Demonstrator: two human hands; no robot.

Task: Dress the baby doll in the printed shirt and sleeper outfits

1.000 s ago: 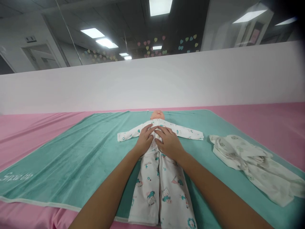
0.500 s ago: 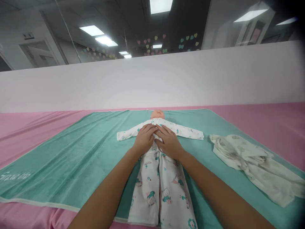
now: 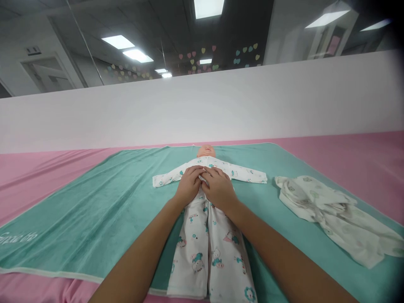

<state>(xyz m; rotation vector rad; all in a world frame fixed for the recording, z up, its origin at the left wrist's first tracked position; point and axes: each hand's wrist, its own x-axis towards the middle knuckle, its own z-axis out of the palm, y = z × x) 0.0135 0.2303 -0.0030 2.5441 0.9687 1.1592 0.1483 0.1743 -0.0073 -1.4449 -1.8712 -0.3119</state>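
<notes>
A baby doll (image 3: 206,150) lies on its back, its head at the far end. It wears a white printed long-sleeved top (image 3: 249,174) with both sleeves spread out sideways. White printed trousers (image 3: 195,252) stretch toward me over its legs. My left hand (image 3: 188,185) lies on the left side of the doll's belly, fingers extended over the top. On the other side, my right hand (image 3: 218,187) rests the same way, its fingertips meeting those of the left. The lower front of the top is largely hidden under both hands.
A teal blanket (image 3: 94,210) with a pale edge lies under the doll, over a pink cover (image 3: 341,164). To the right sits a crumpled white patterned garment (image 3: 331,214). A white wall panel (image 3: 195,109) with dark glass above it stands behind.
Both hands have drawn slightly closer together on the doll's belly, and the right fingers look less spread. The view has shifted slightly; doll and garment lie as before.
</notes>
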